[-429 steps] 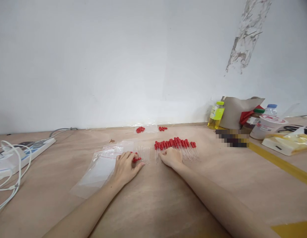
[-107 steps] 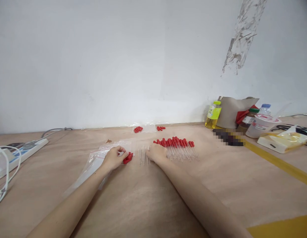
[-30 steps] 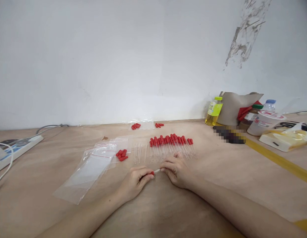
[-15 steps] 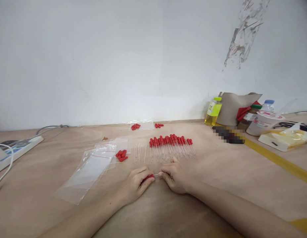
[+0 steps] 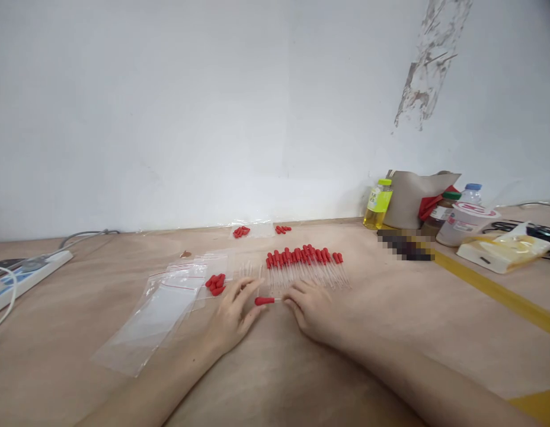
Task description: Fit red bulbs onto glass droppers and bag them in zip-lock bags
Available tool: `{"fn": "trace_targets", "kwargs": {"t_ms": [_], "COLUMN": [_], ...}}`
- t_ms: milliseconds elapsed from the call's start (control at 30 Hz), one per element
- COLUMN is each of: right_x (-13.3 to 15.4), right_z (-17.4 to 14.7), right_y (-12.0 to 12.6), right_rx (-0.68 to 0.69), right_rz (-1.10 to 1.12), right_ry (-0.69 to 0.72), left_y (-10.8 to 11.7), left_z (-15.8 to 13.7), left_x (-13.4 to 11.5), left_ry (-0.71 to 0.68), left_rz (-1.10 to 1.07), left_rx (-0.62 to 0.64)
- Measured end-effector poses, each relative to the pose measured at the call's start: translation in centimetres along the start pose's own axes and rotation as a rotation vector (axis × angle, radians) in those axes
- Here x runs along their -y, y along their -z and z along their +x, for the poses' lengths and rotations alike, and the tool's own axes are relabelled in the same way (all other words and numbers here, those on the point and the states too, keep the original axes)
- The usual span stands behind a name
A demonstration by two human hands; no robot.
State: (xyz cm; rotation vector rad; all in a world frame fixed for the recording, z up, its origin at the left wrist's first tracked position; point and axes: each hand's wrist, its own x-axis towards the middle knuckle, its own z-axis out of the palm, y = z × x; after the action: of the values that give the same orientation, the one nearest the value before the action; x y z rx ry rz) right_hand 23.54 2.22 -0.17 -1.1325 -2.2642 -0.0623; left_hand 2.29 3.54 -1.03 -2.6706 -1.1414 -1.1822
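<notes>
My right hand (image 5: 308, 305) is closed on a dropper (image 5: 265, 301), a clear thin tube with a red rubber bulb that points left. Around the bulb, my left hand (image 5: 237, 314) has its fingers apart and seems free of it. Beyond the hands lies a row of droppers (image 5: 306, 256) with red bulbs, tips toward me. Several bare clear tubes (image 5: 246, 270) lie left of that row, partly hidden by my left fingers. Close to my left hand, loose red bulbs (image 5: 216, 283) sit in a small pile beside clear zip bags (image 5: 163, 308).
By the wall lie two more groups of red bulbs (image 5: 242, 232) on clear plastic. At left is a power strip (image 5: 30, 279) with cables. On the right stand a yellow drink bottle (image 5: 378, 204), a grey bag (image 5: 419, 196), a lidded cup (image 5: 466, 222) and a tissue pack (image 5: 504, 246).
My left fingers have opened from the red bulb, which now shows fully. Both hands and the dropper have moved slightly farther from me. The camera view has shifted a little.
</notes>
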Motion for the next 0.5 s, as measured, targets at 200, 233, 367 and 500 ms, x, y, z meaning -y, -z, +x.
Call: {"fn": "trace_targets", "kwargs": {"t_ms": [200,233,367,500], "right_x": [-4.2,-4.8,-5.8,-5.5], "right_z": [1.5,2.0,4.5,6.1], "right_y": [-0.3,-0.3,-0.7,-1.9], "right_rx": [-0.182,-0.198,-0.24,-0.151], "right_rz": [0.216,0.238,0.237,0.142], "right_ry": [-0.43,-0.507,-0.599,-0.718], "left_y": [0.2,0.2,0.2,0.3], "left_z": [0.0,0.1,0.1,0.1], "left_x": [-0.1,-0.1,-0.3,-0.4], "left_ry": [0.074,0.075,0.065,0.057], "left_rz": [0.008,0.007,-0.015,-0.04], "left_rx": [0.069,0.085,0.099,0.101]}}
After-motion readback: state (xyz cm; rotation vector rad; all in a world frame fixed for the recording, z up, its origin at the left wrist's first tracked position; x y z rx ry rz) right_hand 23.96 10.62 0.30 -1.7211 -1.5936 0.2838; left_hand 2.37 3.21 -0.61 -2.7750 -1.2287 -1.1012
